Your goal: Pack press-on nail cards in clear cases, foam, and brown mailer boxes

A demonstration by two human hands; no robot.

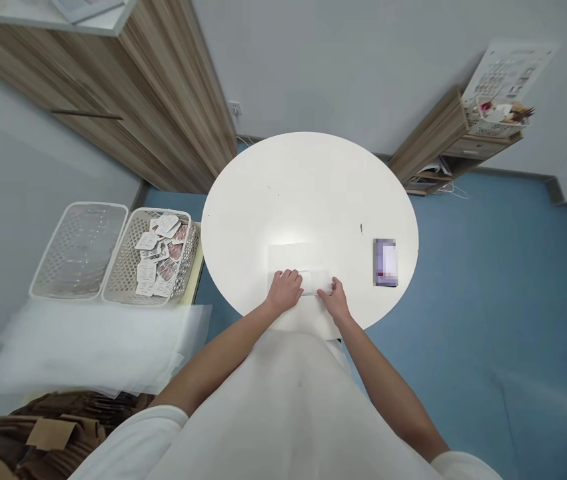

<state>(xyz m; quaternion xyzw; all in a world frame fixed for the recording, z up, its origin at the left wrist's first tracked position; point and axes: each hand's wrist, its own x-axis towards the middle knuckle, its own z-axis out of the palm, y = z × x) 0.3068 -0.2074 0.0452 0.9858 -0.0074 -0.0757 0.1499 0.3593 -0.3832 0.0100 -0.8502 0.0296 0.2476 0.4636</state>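
A white sheet (288,255) lies flat near the front edge of the round white table (308,180). On it is a small white, partly see-through packet or folded piece (316,283), hard to tell from the sheet. My left hand (286,291) rests on its left end, fingers bent over it. At the right end, my right hand (335,299) has its thumb and fingers around the edge, with a small gap showing between them. A purple item (386,263), blurred out, lies to the right on the table.
Left of the table stand a basket of small packets (113,267) and a clear-looking basket (43,267), with white sheets (98,347) and brown bags (53,433) nearer me. Wooden cabinets (173,87) rise behind left; a low shelf (433,143) stands behind right.
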